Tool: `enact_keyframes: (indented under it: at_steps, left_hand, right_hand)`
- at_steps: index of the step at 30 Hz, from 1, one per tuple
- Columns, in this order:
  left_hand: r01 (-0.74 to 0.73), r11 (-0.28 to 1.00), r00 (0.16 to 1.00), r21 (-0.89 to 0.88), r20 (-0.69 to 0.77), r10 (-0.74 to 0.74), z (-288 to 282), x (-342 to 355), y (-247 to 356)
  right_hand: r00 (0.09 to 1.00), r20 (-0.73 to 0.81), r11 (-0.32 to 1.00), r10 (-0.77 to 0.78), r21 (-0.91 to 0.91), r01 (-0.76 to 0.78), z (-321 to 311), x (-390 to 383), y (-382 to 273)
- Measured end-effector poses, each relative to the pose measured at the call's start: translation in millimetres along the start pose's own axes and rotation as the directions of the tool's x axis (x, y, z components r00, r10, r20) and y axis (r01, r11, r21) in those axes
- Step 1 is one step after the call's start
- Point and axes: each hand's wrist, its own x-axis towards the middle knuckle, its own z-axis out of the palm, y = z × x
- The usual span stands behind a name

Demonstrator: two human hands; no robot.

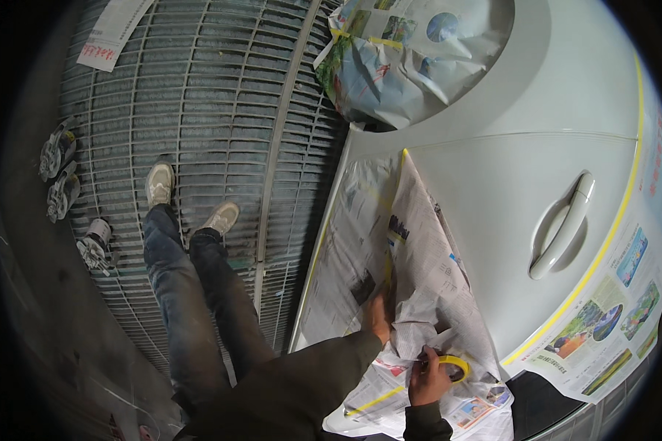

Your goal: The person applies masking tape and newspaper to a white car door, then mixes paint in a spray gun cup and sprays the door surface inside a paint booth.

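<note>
My right hand [428, 381] is closed round a roll of yellow masking tape [459, 368], over newspaper on the side of a white car. My left hand [379, 316] reaches to the fold of a newspaper sheet [426, 257]; its fingers are mostly hidden by paper and shadow. That sheet lies loosely over the lower door, its pointed upper corner edged with yellow tape. More printed paper [346, 242] covers the strip along the car's lower edge. A short strip of yellow tape [375, 401] sticks to the paper below my hands.
Paper also covers the wheel [426, 59] and the window side [603, 316], bordered there by yellow tape. A white door handle [566, 224] projects from the panel. Slatted metal grating [191, 95] forms the floor. Foil-wrapped objects [59, 151] and a paper sheet [114, 33] lie at the left.
</note>
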Motion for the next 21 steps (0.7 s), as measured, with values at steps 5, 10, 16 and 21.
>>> enact_keyframes:
  at_steps: [5,10,16,21]
  left_hand:
    - [-0.152,0.964,0.985,0.218,-0.043,0.166,-7,3,3]
    - [-0.125,0.978,0.967,0.169,-0.201,0.159,-18,-3,50]
    - [-0.044,0.951,0.997,0.307,0.069,0.024,-18,-7,36]
    - [-0.065,0.688,0.962,0.723,0.230,-0.150,-21,15,28]
  right_hand:
    - [1.000,0.019,1.000,-0.003,0.008,0.003,-3,5,-1]
    - [0.997,-0.028,0.998,-0.066,0.019,0.066,1,2,10]
    - [0.998,-0.024,0.998,-0.055,-0.021,0.055,1,0,7]
    - [0.996,-0.069,0.998,-0.055,0.014,0.056,1,-9,4]
